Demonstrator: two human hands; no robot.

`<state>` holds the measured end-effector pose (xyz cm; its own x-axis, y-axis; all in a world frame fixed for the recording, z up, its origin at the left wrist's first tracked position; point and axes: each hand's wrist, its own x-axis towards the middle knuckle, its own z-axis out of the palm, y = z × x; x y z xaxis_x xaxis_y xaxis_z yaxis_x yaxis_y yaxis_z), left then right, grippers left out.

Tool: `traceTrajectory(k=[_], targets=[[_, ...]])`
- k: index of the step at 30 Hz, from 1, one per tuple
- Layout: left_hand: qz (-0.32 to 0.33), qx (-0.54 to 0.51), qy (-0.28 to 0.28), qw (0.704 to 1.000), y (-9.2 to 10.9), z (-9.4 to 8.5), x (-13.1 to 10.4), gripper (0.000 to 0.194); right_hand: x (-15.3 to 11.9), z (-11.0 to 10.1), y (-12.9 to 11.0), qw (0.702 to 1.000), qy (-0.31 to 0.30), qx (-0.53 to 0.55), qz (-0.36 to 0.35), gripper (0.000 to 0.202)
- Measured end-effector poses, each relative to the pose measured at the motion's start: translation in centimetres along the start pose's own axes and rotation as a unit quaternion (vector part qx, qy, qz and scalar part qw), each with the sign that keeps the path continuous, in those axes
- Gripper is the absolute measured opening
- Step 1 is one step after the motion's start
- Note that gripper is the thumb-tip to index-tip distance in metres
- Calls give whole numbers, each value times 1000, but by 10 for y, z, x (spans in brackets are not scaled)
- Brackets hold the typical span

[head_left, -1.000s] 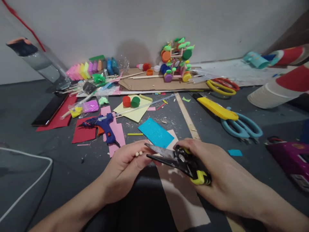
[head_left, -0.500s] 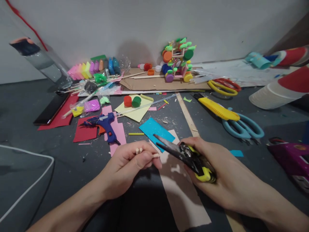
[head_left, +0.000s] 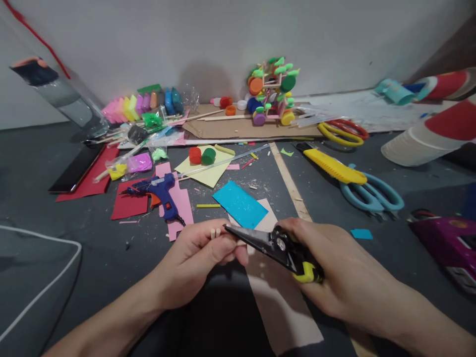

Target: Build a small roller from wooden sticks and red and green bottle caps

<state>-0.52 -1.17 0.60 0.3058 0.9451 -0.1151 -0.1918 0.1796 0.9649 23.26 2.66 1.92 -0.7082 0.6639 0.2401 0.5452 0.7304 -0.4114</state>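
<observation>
Left hand (head_left: 199,263): grip pinching slim, round wooden sticks (head_left: 217,232). Right hand (head_left: 334,267): grip wrapped around tapered, metal-bladed shears (head_left: 279,244).

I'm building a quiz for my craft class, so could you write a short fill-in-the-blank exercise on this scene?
1. The right hand holds cutters with black-and-____ handles.
2. The pale sticks are in the ____ hand.
3. On pale yellow paper, a red cap sits beside a ____ one.
4. The glue gun is mainly ____.

Missing words: yellow; left; green; blue.
</observation>
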Motion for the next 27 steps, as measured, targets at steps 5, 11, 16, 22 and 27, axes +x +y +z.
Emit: traceTrajectory(k=[5,11,16,22,27], targets=[[-14,-86,-31,996,-3,-1,2,39,3,0,3,998,-7,41,38,23],[-35,-107,-48,992,-4,-3,3,38,4,-5,0,998,-33,42,16,22],[-35,-94,-48,994,0,-1,3,38,0,-7,2,1000,-24,-3,-13,20],[-33,-108,-47,993,-3,-2,3,40,-1,-7,6,1000,3,-27,-4,21],[-44,-152,-57,986,-4,-3,5,36,1,-9,6,1000,-14,-3,8,26]])
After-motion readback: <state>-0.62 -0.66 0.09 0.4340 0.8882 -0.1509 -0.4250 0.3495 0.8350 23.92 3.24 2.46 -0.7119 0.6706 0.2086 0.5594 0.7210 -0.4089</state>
